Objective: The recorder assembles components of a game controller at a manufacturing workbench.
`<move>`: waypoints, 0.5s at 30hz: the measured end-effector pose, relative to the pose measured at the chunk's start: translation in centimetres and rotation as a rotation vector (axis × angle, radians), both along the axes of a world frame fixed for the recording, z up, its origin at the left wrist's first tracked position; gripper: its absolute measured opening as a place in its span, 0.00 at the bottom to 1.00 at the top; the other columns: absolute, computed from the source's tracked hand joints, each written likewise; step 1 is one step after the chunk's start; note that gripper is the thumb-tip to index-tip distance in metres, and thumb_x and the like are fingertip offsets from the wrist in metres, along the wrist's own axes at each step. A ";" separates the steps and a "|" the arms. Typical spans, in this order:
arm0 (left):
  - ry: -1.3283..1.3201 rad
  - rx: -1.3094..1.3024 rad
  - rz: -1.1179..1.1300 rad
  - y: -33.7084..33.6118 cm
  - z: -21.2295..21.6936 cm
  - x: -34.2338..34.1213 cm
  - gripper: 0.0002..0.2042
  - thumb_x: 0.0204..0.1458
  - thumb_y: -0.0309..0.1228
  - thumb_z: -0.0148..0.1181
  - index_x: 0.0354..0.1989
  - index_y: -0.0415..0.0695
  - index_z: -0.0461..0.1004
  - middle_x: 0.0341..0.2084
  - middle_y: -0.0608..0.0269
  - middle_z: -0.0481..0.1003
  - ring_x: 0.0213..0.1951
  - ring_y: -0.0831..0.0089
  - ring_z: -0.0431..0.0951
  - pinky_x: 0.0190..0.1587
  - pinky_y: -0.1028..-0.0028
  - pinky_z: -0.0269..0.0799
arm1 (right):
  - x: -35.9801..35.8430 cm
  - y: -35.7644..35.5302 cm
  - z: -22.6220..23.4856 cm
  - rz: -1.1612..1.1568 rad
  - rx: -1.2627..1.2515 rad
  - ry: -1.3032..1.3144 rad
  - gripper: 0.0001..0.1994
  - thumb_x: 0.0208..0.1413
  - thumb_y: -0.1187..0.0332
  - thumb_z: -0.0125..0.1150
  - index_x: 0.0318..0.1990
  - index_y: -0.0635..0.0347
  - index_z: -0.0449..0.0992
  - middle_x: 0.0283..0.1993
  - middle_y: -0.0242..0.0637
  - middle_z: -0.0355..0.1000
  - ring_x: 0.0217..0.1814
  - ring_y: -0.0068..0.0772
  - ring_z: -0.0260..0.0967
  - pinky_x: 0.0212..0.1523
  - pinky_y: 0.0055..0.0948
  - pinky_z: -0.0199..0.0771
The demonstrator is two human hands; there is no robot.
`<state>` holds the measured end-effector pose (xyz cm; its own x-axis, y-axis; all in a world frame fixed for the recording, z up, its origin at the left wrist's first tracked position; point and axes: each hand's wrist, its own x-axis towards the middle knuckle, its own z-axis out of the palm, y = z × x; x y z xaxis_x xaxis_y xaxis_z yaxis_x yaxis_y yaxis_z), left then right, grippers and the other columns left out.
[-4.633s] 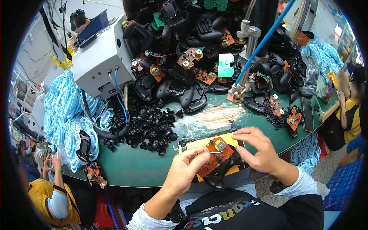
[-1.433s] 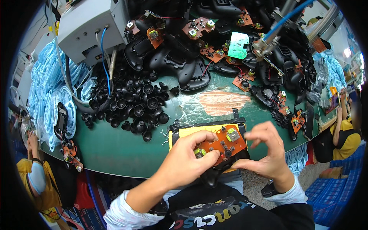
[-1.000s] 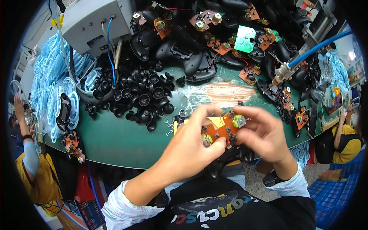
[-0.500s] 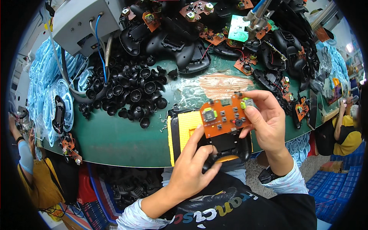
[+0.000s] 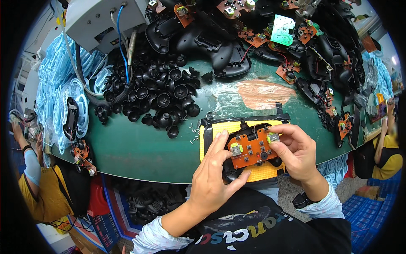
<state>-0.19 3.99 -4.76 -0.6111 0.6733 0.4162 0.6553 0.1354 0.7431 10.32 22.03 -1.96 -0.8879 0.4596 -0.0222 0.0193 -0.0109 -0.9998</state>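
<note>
Both hands meet over an orange circuit board (image 5: 253, 149) that sits in a black controller shell (image 5: 237, 169), itself lying on a yellow pad (image 5: 220, 129) at the near edge of the green worktable (image 5: 139, 148); the left hand (image 5: 213, 178) presses its extended fingers on the board's left end, thumb hooked under the shell's lower edge, so it is half-closed around board and shell together; the right hand (image 5: 296, 152) curls its fingertips (image 5: 282, 132) around the board's upper right corner, beside a small yellowish joystick module (image 5: 273, 137), pinching that end lightly; the board looks laid into the shell and roughly level, so seating seems nearly done, though whether it is fully home cannot be told, and no cover lies on it yet; just beyond the pad a scatter of tiny screws (image 5: 195, 129) rests untouched; farther back lie a heap of black thumbstick caps (image 5: 163, 95), more empty black shells (image 5: 215, 42) and loose orange boards (image 5: 249, 38).
</note>
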 end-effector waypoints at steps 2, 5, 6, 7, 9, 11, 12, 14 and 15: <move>0.044 0.014 -0.026 -0.1 0.0 -0.4 0.26 0.35 0.29 0.79 0.39 0.40 0.68 0.59 0.31 0.64 0.57 0.45 0.73 0.50 0.64 0.75 | -0.5 -0.3 0.1 -0.059 0.101 -0.021 0.12 0.57 0.80 0.59 0.49 0.69 0.74 0.39 0.38 0.74 0.41 0.25 0.76 0.36 0.22 0.83; 0.068 0.007 -0.064 -0.7 -0.4 -0.5 0.26 0.34 0.29 0.79 0.41 0.41 0.71 0.60 0.30 0.64 0.58 0.43 0.72 0.52 0.62 0.74 | -0.7 -0.1 0.6 -0.025 0.388 -0.080 0.11 0.55 0.80 0.62 0.46 0.68 0.77 0.38 0.39 0.75 0.39 0.22 0.75 0.32 0.20 0.82; 0.077 0.026 -0.076 -0.6 -0.6 -0.7 0.23 0.32 0.30 0.80 0.39 0.41 0.75 0.59 0.29 0.64 0.58 0.41 0.71 0.54 0.59 0.73 | -0.8 0.0 0.8 -0.027 0.387 -0.081 0.11 0.55 0.80 0.62 0.46 0.68 0.77 0.38 0.39 0.75 0.39 0.22 0.75 0.32 0.20 0.82; 0.076 0.026 -0.079 -0.6 -0.7 -0.8 0.23 0.32 0.30 0.80 0.39 0.41 0.75 0.59 0.29 0.64 0.58 0.41 0.71 0.54 0.59 0.73 | -0.9 0.0 1.1 -0.018 0.411 -0.092 0.12 0.53 0.80 0.63 0.45 0.66 0.77 0.38 0.40 0.75 0.38 0.25 0.76 0.32 0.21 0.81; 0.125 0.020 -0.112 -0.7 -0.6 -0.9 0.20 0.32 0.29 0.79 0.36 0.40 0.78 0.57 0.29 0.66 0.58 0.39 0.71 0.56 0.57 0.72 | -1.1 0.3 1.2 -0.010 0.432 -0.102 0.12 0.51 0.80 0.65 0.45 0.65 0.78 0.38 0.41 0.75 0.36 0.27 0.76 0.32 0.23 0.80; 0.107 0.021 -0.111 -0.8 -0.4 -0.9 0.18 0.32 0.29 0.79 0.33 0.39 0.79 0.56 0.28 0.67 0.58 0.38 0.70 0.57 0.55 0.71 | -1.1 0.9 1.1 0.053 0.797 0.008 0.15 0.46 0.79 0.69 0.45 0.64 0.78 0.38 0.42 0.75 0.35 0.35 0.75 0.33 0.29 0.78; 0.120 0.004 -0.116 -0.9 -0.3 -0.9 0.18 0.32 0.29 0.78 0.33 0.39 0.79 0.56 0.28 0.67 0.58 0.38 0.70 0.57 0.55 0.71 | -1.2 1.1 1.0 0.055 0.979 0.074 0.18 0.41 0.76 0.72 0.44 0.60 0.79 0.41 0.42 0.75 0.37 0.40 0.72 0.36 0.33 0.73; 0.120 -0.009 -0.125 -0.8 -0.2 -0.9 0.17 0.33 0.28 0.78 0.32 0.38 0.79 0.56 0.27 0.67 0.58 0.37 0.70 0.57 0.55 0.71 | -1.0 1.4 0.8 0.043 1.034 0.045 0.18 0.40 0.75 0.73 0.43 0.58 0.80 0.43 0.41 0.73 0.38 0.39 0.70 0.37 0.33 0.72; 0.114 -0.008 -0.127 -0.7 -0.2 -1.0 0.17 0.33 0.28 0.78 0.32 0.38 0.79 0.56 0.27 0.67 0.58 0.37 0.70 0.57 0.55 0.71 | -0.9 1.5 0.7 0.028 1.089 0.014 0.18 0.39 0.73 0.74 0.43 0.56 0.80 0.45 0.40 0.72 0.40 0.38 0.67 0.37 0.32 0.70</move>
<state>-1.18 3.26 -4.98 -0.4695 0.7460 0.4723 0.7478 0.0515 0.6619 9.43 23.53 -1.24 -0.8952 0.2061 0.3952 -0.0058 0.8813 -0.4726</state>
